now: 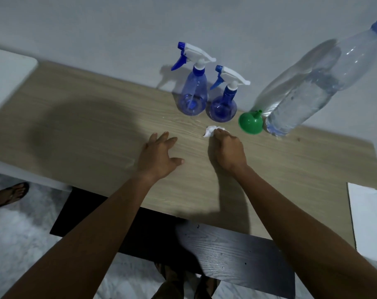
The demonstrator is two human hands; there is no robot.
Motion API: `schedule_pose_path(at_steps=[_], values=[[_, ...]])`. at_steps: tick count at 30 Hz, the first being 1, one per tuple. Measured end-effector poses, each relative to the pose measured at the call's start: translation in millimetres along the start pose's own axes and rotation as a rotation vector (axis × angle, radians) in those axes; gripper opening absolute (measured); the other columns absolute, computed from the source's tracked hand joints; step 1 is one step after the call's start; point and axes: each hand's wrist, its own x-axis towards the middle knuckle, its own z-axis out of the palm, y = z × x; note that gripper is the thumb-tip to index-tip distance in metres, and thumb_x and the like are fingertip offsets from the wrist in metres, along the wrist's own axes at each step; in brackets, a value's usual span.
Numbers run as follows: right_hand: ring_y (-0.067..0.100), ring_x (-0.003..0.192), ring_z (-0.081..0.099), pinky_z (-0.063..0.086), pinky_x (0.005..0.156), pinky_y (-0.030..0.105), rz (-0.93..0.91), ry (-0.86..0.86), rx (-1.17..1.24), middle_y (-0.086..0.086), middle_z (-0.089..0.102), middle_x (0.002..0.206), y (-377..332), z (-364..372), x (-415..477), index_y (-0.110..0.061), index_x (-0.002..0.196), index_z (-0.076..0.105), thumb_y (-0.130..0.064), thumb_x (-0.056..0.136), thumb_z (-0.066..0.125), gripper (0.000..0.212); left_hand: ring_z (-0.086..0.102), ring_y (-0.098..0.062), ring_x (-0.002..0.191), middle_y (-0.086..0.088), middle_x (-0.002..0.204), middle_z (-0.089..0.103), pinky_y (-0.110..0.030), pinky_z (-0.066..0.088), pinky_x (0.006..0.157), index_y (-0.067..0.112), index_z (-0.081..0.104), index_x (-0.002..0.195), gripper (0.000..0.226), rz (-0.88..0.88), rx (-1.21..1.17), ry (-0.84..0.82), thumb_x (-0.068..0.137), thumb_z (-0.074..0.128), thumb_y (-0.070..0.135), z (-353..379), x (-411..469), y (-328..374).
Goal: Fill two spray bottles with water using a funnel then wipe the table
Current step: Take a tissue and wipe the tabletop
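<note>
Two blue spray bottles with white trigger heads stand side by side at the back of the wooden table, the left bottle and the right bottle, both capped. A green funnel lies mouth-down right of them. A large clear water bottle with a blue cap stands beside the funnel. My right hand is closed on a crumpled white tissue, pressed on the table in front of the right spray bottle. My left hand rests flat on the table, fingers spread.
A wall runs directly behind the table. A white object sits at the left end and a white sheet at the right front corner. A dark shelf sticks out below the front edge. Another person's sandalled foot is on the floor at left.
</note>
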Motion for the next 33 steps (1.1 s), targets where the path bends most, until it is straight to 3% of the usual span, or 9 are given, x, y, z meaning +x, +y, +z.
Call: schedule_pose_path(at_steps=[5,7,9,13,16,19,23,28,33], values=[[0.021,0.118,0.060,0.050,0.092,0.031,-0.304,-0.097,0.123,-0.005,0.063,0.128,-56,33,5,-0.022,0.113,0.063,-0.005,0.093,0.051,0.028,0.013,-0.026,0.153,0.005,0.165,0.020,-0.050,0.019,0.121,0.032,0.036,0.152,0.082,-0.099,0.070,0.032,0.082,0.068,0.060,-12,1,-33],[0.025,0.125,0.056,0.046,0.102,0.032,-0.318,-0.175,0.096,0.001,0.061,0.134,-67,42,23,-0.017,0.121,0.061,-0.003,0.092,0.052,0.033,0.011,-0.026,0.153,0.006,0.166,0.018,-0.051,0.017,0.121,0.032,0.034,0.152,0.086,-0.106,0.075,0.005,0.080,0.068,0.063,-16,0,-41],[0.033,0.135,0.048,0.040,0.112,0.044,-0.281,-0.281,0.030,0.013,0.053,0.144,-75,51,43,-0.009,0.138,0.052,-0.008,0.094,0.049,0.043,0.007,-0.028,0.153,0.006,0.167,0.013,-0.054,0.016,0.120,0.033,0.031,0.154,0.092,-0.093,0.094,-0.045,0.076,0.068,0.067,-17,-2,-47],[0.035,0.155,0.017,0.015,0.126,0.048,-0.274,-0.456,-0.131,0.020,0.022,0.167,-79,58,67,-0.002,0.158,0.024,-0.022,0.104,0.037,0.060,0.003,-0.031,0.154,0.006,0.167,0.009,-0.056,0.018,0.120,0.035,0.028,0.155,0.095,-0.071,0.134,-0.088,0.075,0.065,0.072,-16,2,-53],[0.036,0.151,0.029,0.025,0.122,0.047,-0.278,-0.482,-0.104,0.019,0.034,0.162,-79,49,72,-0.007,0.154,0.038,-0.017,0.103,0.040,0.052,0.002,-0.031,0.154,0.005,0.167,0.008,-0.055,0.019,0.120,0.035,0.027,0.155,0.096,-0.065,0.146,-0.089,0.075,0.063,0.074,-16,3,-54],[0.040,0.124,0.054,0.044,0.102,0.046,-0.239,-0.356,0.017,0.017,0.058,0.138,-88,41,68,-0.013,0.134,0.055,-0.020,0.098,0.041,0.039,0.000,-0.030,0.154,0.005,0.168,0.007,-0.055,0.018,0.121,0.034,0.026,0.155,0.096,-0.064,0.136,-0.100,0.076,0.063,0.073,-17,0,-53],[0.036,0.145,0.039,0.031,0.117,0.043,-0.246,-0.380,-0.111,0.018,0.041,0.158,-97,48,57,-0.007,0.148,0.046,-0.015,0.103,0.042,0.047,-0.001,-0.028,0.154,0.004,0.168,0.008,-0.057,0.011,0.120,0.032,0.028,0.155,0.092,-0.036,0.063,-0.091,0.079,0.065,0.068,-20,-9,-53],[0.044,0.110,0.063,0.055,0.086,0.049,-0.335,-0.326,-0.081,0.016,0.063,0.130,-94,41,-3,-0.011,0.130,0.061,-0.018,0.098,0.049,0.034,-0.001,-0.020,0.155,0.011,0.166,0.014,-0.053,0.004,0.123,0.032,0.038,0.151,0.096,0.060,0.008,-0.089,0.069,0.070,0.072,-9,-59,-64],[0.037,0.139,0.050,0.043,0.113,0.050,-0.417,-0.313,-0.080,0.016,0.054,0.149,-70,49,-89,-0.006,0.142,0.056,-0.001,0.091,0.054,0.051,-0.006,-0.020,0.155,0.013,0.167,0.005,-0.052,0.001,0.123,0.037,0.024,0.156,0.107,0.075,0.065,-0.145,0.067,0.074,0.070,-6,-73,-70]])
